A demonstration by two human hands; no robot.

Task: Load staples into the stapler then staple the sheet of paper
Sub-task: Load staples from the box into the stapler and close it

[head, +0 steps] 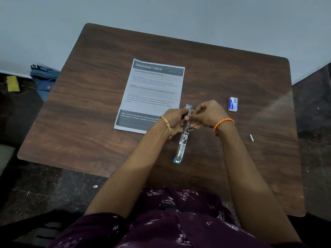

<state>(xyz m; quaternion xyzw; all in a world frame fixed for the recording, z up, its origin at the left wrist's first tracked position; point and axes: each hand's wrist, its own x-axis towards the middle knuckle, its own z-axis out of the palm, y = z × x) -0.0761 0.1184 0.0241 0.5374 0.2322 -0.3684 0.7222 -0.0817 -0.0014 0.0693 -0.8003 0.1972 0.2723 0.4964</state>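
A blue and silver stapler (182, 145) lies swung wide open on the brown table, its top arm stretched toward me and its base pointing away. My left hand (174, 121) grips the far half of it from the left. From the right, my right hand (206, 114) has its fingertips pinched at the stapler's metal channel; whether they hold staples is hidden. The printed sheet of paper (152, 93) lies flat just beyond and left of my hands, its near right corner under my left hand.
A small blue and white staple box (232, 104) stands to the right of my hands. A short loose strip of staples (251, 138) lies further right, nearer me. A blue bag (43, 81) sits on the floor past the wooden table's (89, 113) left edge.
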